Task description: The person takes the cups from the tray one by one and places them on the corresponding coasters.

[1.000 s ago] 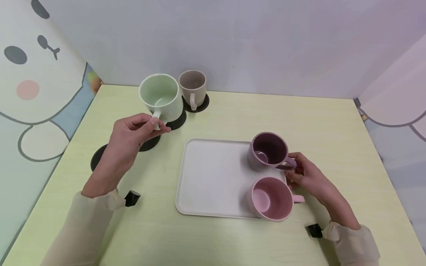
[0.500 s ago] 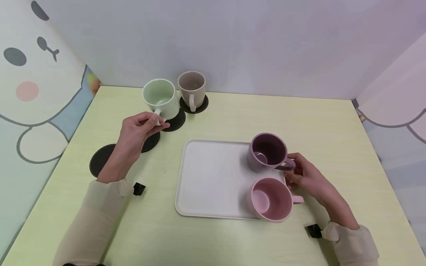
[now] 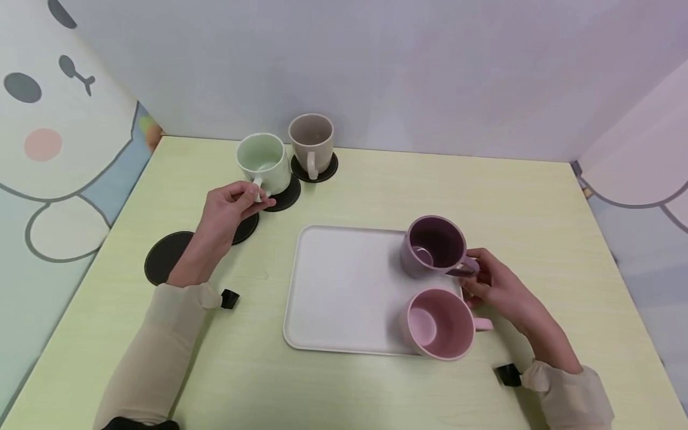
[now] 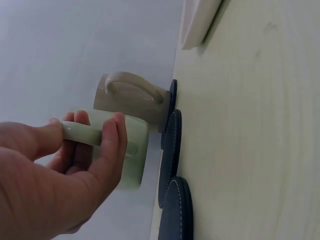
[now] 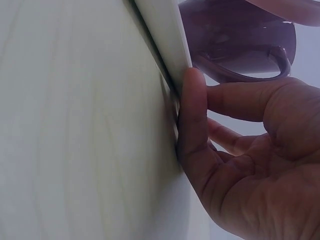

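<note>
My left hand (image 3: pixel 228 206) pinches the handle of a pale green mug (image 3: pixel 271 170) between thumb and fingers. The mug is upright over a black coaster (image 3: pixel 287 196); in the left wrist view a small gap separates its base from that coaster (image 4: pixel 170 155). My right hand (image 3: pixel 497 283) grips the right edge of a white tray (image 3: pixel 344 292), thumb and fingers at the rim. On the tray's right side stand a purple mug (image 3: pixel 421 263) and a pink mug (image 3: pixel 438 325), their handles pointing right over the edge. The purple mug's handle is close by my right fingers.
A taupe mug (image 3: pixel 312 134) stands on a black coaster (image 3: pixel 328 169) near the back wall, just right of the green mug. More black coasters lie on the left, one (image 3: pixel 166 257) by my left forearm and another (image 3: pixel 247 229) partly under my left hand.
The green mug has come down toward its coaster and slightly right, with my left hand and forearm shifting right. My right hand and the tray have stayed put.
</note>
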A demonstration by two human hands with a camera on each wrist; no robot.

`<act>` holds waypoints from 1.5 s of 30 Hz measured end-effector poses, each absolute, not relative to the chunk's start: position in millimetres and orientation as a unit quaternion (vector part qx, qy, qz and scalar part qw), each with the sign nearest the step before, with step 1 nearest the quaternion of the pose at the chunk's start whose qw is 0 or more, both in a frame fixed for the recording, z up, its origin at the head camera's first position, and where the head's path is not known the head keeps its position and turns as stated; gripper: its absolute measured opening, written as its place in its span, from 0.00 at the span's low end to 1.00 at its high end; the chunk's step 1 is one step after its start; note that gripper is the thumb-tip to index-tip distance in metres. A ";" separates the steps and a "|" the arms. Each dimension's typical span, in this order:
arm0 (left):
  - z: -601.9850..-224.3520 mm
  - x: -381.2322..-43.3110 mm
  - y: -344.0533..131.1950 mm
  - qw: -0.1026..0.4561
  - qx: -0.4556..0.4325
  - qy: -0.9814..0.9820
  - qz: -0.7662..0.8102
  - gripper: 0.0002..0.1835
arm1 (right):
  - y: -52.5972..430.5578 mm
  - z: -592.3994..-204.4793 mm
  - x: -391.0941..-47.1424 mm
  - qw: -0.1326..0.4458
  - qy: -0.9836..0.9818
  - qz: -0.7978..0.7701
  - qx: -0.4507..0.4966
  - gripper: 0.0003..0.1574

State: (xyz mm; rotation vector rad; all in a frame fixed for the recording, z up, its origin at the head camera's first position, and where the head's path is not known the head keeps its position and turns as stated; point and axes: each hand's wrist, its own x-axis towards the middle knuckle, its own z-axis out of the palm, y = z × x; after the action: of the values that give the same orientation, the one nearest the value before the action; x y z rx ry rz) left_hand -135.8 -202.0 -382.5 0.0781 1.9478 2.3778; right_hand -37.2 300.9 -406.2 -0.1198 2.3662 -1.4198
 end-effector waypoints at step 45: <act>-393.3 -134.6 -205.8 0.057 0.004 0.647 0.761 0.09 | 302.0 -403.1 -33.0 0.193 0.841 -0.503 -0.049 0.29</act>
State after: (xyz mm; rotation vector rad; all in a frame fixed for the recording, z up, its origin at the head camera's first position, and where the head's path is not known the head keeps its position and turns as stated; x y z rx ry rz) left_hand -134.6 -205.8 -393.3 0.0129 1.9610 2.3076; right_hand -33.0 302.0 -403.1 -0.1366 2.3604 -1.4120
